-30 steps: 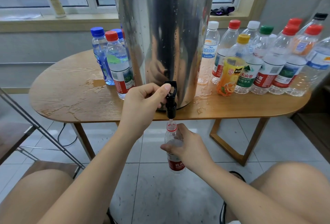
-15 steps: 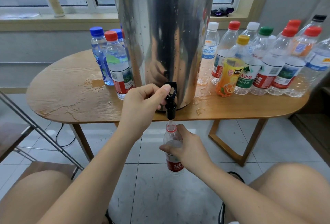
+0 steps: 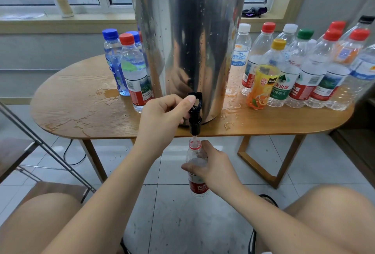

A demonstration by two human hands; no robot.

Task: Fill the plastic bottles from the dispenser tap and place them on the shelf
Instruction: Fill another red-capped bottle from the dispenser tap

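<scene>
While held under tap (image 3: 195,124), bottle (image 3: 199,188) clear, red-labelled.

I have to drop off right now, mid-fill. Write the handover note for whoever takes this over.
Left hand: grips the tap lever of the dispenser.
Right hand: holds the uncapped bottle upright under the spout, in front of the table edge.
Done: a thin stream seems to run in; water looks about shoulder-high.
Capped bottles stand on the table on both sides of the dispenser.
Left: release the lever, cap this bottle (cap not in view), shelve it, then likely the others.
</scene>
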